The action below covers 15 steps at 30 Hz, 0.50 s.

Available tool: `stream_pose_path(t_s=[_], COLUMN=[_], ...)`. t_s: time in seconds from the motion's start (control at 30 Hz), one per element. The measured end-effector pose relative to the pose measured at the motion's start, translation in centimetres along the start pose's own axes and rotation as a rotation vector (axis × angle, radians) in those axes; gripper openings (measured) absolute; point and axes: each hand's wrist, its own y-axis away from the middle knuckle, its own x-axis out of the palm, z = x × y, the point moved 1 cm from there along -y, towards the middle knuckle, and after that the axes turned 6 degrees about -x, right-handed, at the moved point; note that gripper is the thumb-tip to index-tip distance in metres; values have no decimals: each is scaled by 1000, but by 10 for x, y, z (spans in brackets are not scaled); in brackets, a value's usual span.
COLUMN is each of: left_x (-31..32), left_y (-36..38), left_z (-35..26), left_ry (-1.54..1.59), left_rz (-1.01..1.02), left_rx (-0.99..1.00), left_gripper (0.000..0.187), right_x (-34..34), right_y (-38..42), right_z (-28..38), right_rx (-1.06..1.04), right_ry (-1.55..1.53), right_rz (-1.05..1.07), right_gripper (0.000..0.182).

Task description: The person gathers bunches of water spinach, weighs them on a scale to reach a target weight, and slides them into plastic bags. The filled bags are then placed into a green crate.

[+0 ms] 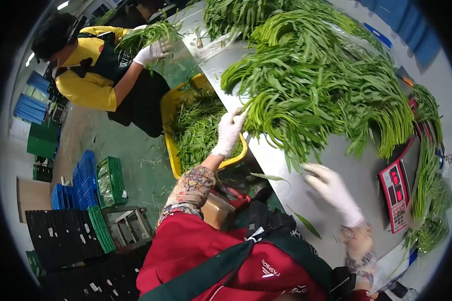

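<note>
A large heap of water spinach point(306, 85), with long green stems and narrow leaves, lies on the metal table point(331, 150). My left hand point(228, 133), in a white glove, is at the table's left edge with its fingers curled closed at the stem ends of the nearest bunch. Exactly how many stems it grips is hidden. My right hand point(334, 193), also gloved, hovers over the table just below the leaf tips. Its fingers are stretched out and nothing is in them. Loose leaves point(306, 224) lie near it.
A yellow crate point(170, 145) full of loose greens stands on the floor left of the table. A red digital scale point(394, 195) and bagged greens point(432, 210) sit at the right. Across the crate, a co-worker point(93, 75) in yellow holds greens. Crates point(84, 178) stand at left.
</note>
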Motion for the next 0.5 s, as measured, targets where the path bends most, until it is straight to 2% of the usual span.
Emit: stream_pose_path(t_s=[0.03,0.07,0.1,0.2,0.23,0.3,0.37,0.43,0.47,0.5], left_x=[-1,-6,-10,-12,-10,0,3,8,10,12], left_y=[-10,-17,-23,-44,-50,-57,-64,-63,-62,-60], left_z=[-7,-17,-24,-20,-17,0,5,11,12,10], left_ry=[-66,-177,-260,-148,-78,4,-243,-196,-266,-335], left_rz=[-16,-35,-56,48,79,177,203,202,179,157], left_rx=[7,152,197,206,248,145,284,279,268,258], left_gripper=[28,25,23,23,24,29,34,44,46,48], right_x=[27,47,63,100,103,107,111,114,118,120], right_y=[-28,-53,-77,-127,-135,-152,-168,-181,-188,-191], right_z=[-6,-5,-7,-40,-37,-30,-32,-32,-47,-51], right_rx=[-24,-94,-162,-76,-25,70,117,167,172,193], right_ry=[-48,59,165,401,434,499,493,490,510,403], right_rz=[-28,-85,-143,-352,-335,-301,-296,-301,-333,-369], right_gripper=[35,38,41,53,53,54,57,58,63,63])
